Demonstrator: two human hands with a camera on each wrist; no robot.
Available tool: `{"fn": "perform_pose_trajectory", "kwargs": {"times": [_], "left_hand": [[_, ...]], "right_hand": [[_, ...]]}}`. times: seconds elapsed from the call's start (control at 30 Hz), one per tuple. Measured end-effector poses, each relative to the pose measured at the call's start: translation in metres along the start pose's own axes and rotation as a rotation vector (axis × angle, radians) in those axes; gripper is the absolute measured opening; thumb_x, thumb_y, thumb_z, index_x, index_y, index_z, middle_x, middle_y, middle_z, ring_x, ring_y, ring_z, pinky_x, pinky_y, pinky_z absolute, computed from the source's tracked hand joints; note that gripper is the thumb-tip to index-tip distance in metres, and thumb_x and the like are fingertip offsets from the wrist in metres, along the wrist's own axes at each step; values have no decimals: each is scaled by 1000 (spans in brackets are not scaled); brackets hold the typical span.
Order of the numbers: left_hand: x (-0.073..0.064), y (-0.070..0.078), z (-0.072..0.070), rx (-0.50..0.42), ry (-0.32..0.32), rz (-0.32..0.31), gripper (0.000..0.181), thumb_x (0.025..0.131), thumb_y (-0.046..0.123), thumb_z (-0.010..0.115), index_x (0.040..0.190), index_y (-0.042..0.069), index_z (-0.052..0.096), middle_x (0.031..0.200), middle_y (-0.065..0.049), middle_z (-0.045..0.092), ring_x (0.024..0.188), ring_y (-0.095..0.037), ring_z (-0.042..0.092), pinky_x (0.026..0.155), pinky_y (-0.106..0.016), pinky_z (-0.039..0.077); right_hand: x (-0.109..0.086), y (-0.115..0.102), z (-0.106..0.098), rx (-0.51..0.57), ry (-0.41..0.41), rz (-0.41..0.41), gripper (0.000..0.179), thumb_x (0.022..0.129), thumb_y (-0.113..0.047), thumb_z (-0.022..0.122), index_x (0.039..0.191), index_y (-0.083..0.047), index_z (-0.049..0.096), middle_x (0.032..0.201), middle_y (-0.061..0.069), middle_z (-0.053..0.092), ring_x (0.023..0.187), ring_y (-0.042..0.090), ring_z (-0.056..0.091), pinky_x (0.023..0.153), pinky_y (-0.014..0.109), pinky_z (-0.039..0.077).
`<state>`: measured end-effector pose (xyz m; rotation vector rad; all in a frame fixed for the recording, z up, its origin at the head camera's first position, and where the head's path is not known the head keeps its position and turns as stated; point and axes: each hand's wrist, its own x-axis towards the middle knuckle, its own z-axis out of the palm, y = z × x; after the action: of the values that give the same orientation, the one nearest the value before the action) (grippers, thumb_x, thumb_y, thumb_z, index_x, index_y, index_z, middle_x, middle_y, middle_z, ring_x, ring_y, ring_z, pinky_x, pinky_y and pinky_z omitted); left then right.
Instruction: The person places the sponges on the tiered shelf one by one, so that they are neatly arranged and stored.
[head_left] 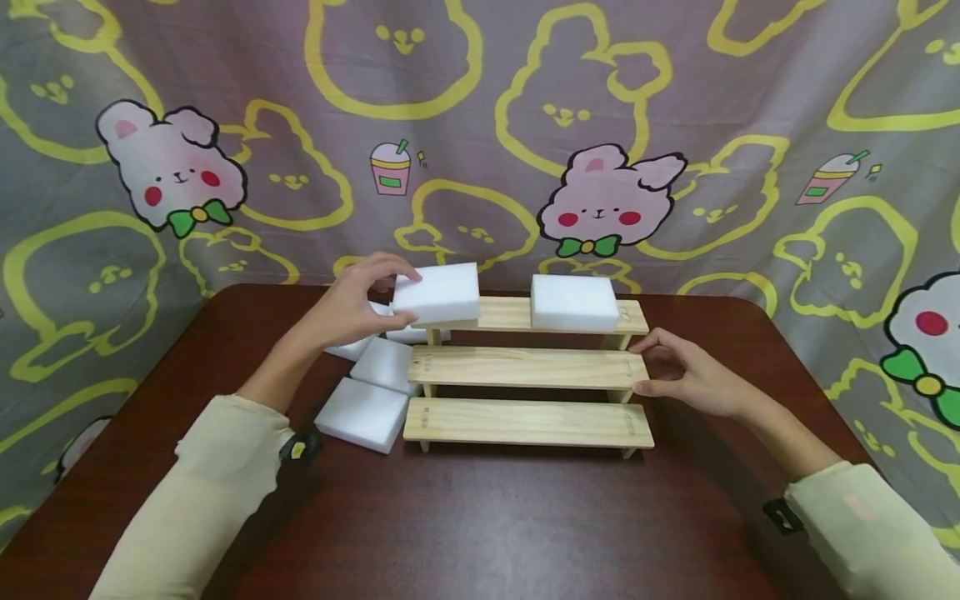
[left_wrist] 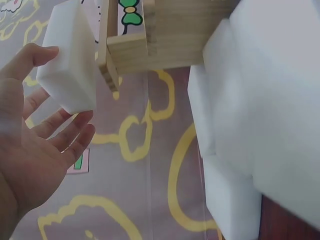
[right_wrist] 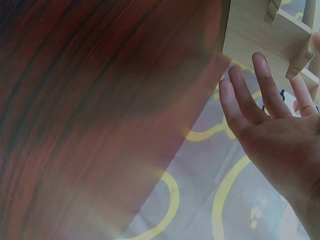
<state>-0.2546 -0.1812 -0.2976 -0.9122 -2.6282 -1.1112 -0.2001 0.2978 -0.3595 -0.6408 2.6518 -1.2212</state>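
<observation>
A three-tier wooden display rack (head_left: 525, 367) stands on the table. My left hand (head_left: 352, 302) holds a white foam block (head_left: 437, 293) between thumb and fingers at the left end of the top tier. In the left wrist view, the foam block (left_wrist: 67, 60) stands beside the wooden end of the rack (left_wrist: 132, 52). My right hand (head_left: 701, 375) pinches the right end of the middle tier, thumb in front and index finger behind. Its other fingers extend freely in the right wrist view, where the hand (right_wrist: 280, 135) is partly cut off.
Another white foam block (head_left: 574, 302) sits on the right part of the top tier. Several more foam blocks (head_left: 365, 414) lie on the dark brown table (head_left: 487, 517), left of the rack. A patterned curtain (head_left: 480, 125) hangs behind the table.
</observation>
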Motion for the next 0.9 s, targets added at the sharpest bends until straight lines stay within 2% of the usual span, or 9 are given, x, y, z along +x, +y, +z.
{"fn": "perform_pose_trajectory", "kwargs": {"times": [0.13, 0.37, 0.57, 0.73, 0.9], "left_hand": [[7, 3, 7, 3, -23, 17, 45, 83, 11, 84, 123, 2, 69, 133, -17, 58, 109, -32, 55, 91, -52, 48], [16, 5, 18, -27, -40, 25, 46, 82, 11, 85, 125, 2, 69, 136, -16, 58, 119, -32, 54, 97, -50, 47], [21, 6, 25, -57, -55, 22, 47, 84, 11, 83, 128, 1, 67, 142, -18, 53, 111, -35, 57, 94, -49, 50], [25, 7, 29, -69, -53, 23, 46, 85, 11, 83, 127, 0, 68, 142, -20, 54, 120, -36, 54, 97, -51, 49], [28, 7, 32, -61, -71, 39, 45, 86, 11, 83, 127, 0, 68, 137, -19, 55, 100, -35, 55, 88, -46, 49]], "right_hand": [[0, 0, 0, 0, 1, 0, 43, 91, -13, 81, 124, -4, 54, 126, 20, 67, 108, 30, 65, 85, 31, 57], [1, -1, 0, 4, -1, 5, 43, 91, -13, 80, 124, -4, 54, 126, 20, 67, 108, 29, 65, 84, 32, 57], [0, -1, 0, 0, 0, 1, 43, 91, -13, 80, 124, -4, 54, 124, 19, 68, 107, 29, 65, 84, 31, 57], [0, -1, 1, -1, 1, -4, 42, 91, -12, 80, 123, -4, 54, 124, 19, 68, 107, 28, 65, 84, 30, 57], [0, -1, 0, -2, 0, -3, 42, 91, -12, 80, 124, -4, 54, 124, 19, 68, 107, 28, 65, 84, 31, 57]]}}
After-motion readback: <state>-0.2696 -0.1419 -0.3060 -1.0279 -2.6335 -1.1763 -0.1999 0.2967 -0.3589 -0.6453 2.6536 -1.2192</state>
